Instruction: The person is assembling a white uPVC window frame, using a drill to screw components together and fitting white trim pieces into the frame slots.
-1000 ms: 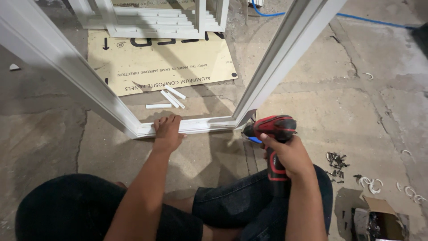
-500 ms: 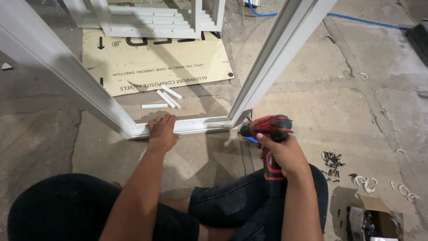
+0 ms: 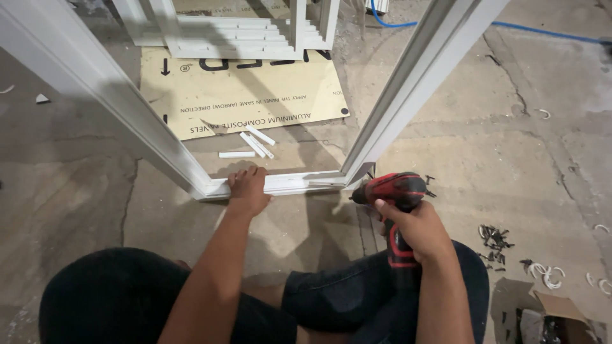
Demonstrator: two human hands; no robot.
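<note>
While the right hand point(image 3: 417, 232) is wrapped fully around the grip of a red cordless drill point(image 3: 395, 204), its nose points at the corner joint of the white frame point(image 3: 287, 183) just ahead. The left hand point(image 3: 247, 190) lies flat, fingers spread, pressing the frame's bottom rail to the concrete floor point(image 3: 76, 191). Driving cleanly likely needs the drill square to the joint and firm downward pressure. Loose dark screws point(image 3: 494, 239) lie right of the drill hand.
</note>
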